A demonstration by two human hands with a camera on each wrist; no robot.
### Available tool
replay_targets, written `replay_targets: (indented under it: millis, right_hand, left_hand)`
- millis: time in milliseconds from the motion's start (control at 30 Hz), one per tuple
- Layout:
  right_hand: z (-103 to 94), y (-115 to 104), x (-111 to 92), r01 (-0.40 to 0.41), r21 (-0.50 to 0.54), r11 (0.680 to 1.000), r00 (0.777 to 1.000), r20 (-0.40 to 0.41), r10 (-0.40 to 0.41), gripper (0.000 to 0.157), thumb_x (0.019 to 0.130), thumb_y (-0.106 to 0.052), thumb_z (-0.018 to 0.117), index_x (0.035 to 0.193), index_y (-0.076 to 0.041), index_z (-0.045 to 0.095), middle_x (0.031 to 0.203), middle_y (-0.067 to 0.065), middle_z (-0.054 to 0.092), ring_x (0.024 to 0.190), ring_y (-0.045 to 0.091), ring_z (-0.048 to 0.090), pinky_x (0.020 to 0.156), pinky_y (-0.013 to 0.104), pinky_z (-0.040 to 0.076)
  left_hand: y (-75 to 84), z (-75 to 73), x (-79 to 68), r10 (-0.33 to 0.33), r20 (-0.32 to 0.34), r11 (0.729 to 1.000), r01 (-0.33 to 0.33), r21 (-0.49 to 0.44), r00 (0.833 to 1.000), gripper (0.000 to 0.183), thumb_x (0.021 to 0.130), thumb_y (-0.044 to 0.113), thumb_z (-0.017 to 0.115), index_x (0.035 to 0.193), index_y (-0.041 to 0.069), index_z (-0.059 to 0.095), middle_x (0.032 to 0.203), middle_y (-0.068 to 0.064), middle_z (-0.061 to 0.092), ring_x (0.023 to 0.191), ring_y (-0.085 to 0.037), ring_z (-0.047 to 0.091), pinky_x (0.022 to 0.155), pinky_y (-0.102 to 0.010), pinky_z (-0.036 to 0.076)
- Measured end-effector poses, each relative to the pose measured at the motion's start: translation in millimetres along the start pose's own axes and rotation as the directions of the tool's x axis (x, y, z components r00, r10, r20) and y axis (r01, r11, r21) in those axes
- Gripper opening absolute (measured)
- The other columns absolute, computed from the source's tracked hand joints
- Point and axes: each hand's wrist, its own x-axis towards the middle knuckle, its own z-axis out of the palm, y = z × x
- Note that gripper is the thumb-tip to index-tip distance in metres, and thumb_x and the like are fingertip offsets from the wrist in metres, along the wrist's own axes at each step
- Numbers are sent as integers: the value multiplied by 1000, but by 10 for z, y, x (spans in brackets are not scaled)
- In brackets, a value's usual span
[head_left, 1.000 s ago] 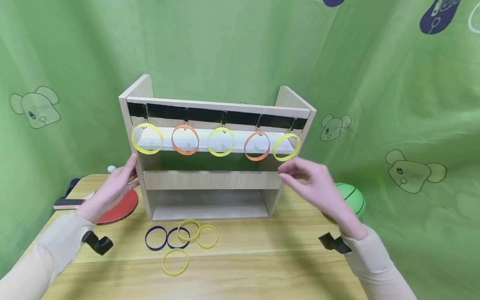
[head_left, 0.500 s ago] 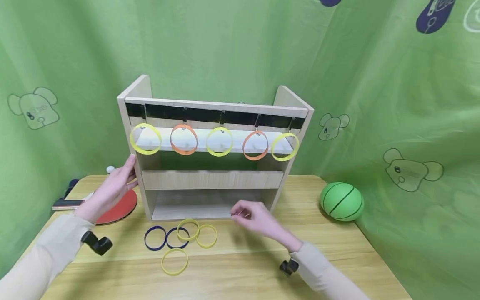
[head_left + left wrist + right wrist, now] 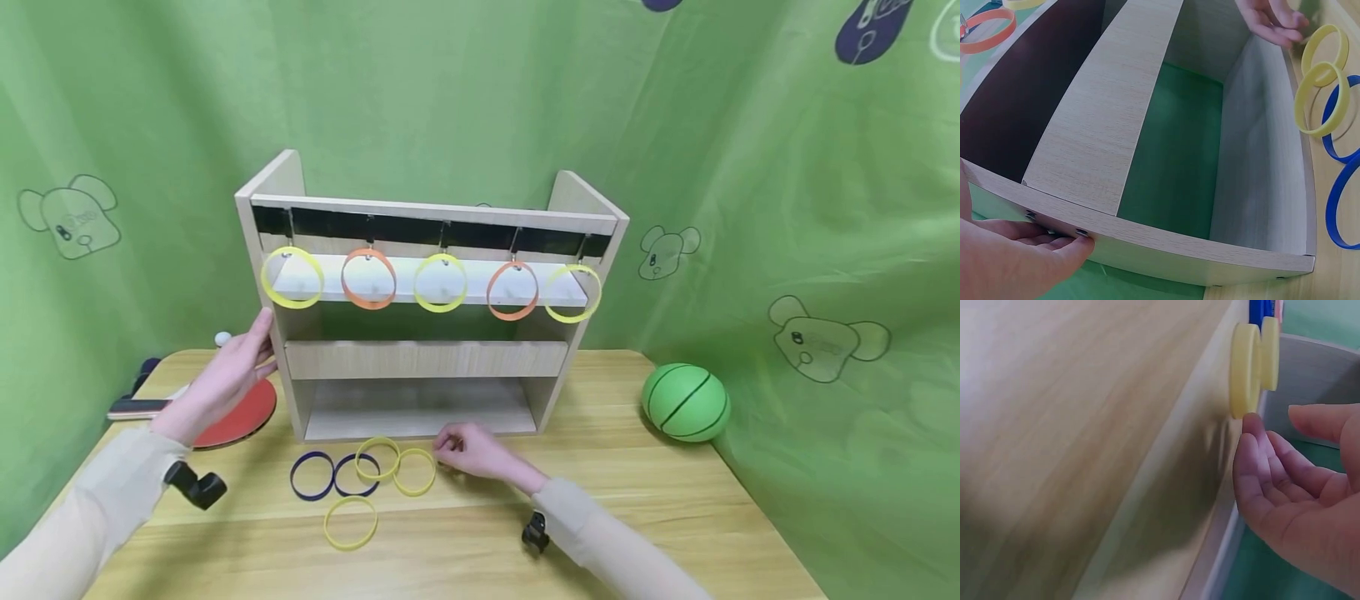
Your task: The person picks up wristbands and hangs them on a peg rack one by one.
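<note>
Silicone wristbands lie on the wooden table: a nearby yellow wristband [image 3: 414, 473], another yellow wristband [image 3: 377, 460] overlapping a dark blue wristband [image 3: 357, 476], a second blue one [image 3: 312, 476], and a front yellow one [image 3: 350, 523]. My right hand [image 3: 476, 452] is just right of the nearby yellow wristband. In the right wrist view, its fingertips [image 3: 1252, 424] reach that band's edge, thumb apart; whether they touch cannot be told. My left hand [image 3: 228, 379] rests its fingers [image 3: 1075, 250] against the outer left side of the wooden shelf [image 3: 427, 360].
Yellow wristbands [image 3: 292, 305] and orange wristbands [image 3: 368, 305] hang from hooks along the shelf's black strip [image 3: 405, 229]. A red table tennis paddle [image 3: 243, 417] lies left, near a white ball [image 3: 222, 338]. A green ball [image 3: 686, 402] sits right. Green curtain [image 3: 450, 100] surrounds the table.
My right hand has moved from beside the rightmost hanging yellow wristband down and left to the wristbands on the table. My left hand has stayed at the shelf's side.
</note>
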Motion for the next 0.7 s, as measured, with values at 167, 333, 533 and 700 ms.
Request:
replay_targets:
  millis: [167, 333, 533, 700]
  right_hand:
    - [56, 24, 66, -39, 11, 999, 999, 36, 38, 14, 92, -10, 66, 95, 3, 70, 79, 16, 72, 59, 17, 64, 50, 13, 51]
    - [85, 26, 100, -54, -67, 996, 998, 15, 55, 11, 91, -14, 68, 87, -4, 71, 71, 9, 71, 53, 4, 57, 56, 13, 51]
    - [101, -25, 138, -45, -149, 988, 999, 0, 45, 9, 88, -12, 71, 82, -6, 69, 66, 3, 67, 52, 4, 53, 59, 15, 48]
    - [120, -33, 138, -49, -156, 987, 999, 1, 50, 6, 86, -6, 68, 82, -3, 68, 69, 2, 66, 53, 3, 52, 57, 12, 48]
  left_hand:
    - [-1, -2, -7, 4, -2, 1000, -4, -4, 1000, 90, 100, 66, 18, 157, 1, -6, 166, -21, -6, 154, -41, -1, 126, -59, 9]
    - [-4, -1, -6, -1, -5, 1000, 0, -23, 1000, 90, 100, 66, 19, 157, 1, -6, 166, -20, -7, 154, -40, -1, 126, -58, 8]
    - [-3, -8, 8, -8, -3, 1000, 8, -22, 1000, 92, 99, 67, 19, 157, 1, -7, 166, -20, -9, 154, -41, -3, 126, -58, 8]
    - [-2, -6, 4, -9, 2, 1000, 9, -14, 1000, 91, 99, 67, 19, 157, 1, -7, 166, -20, -9, 154, -41, -3, 126, -58, 8]
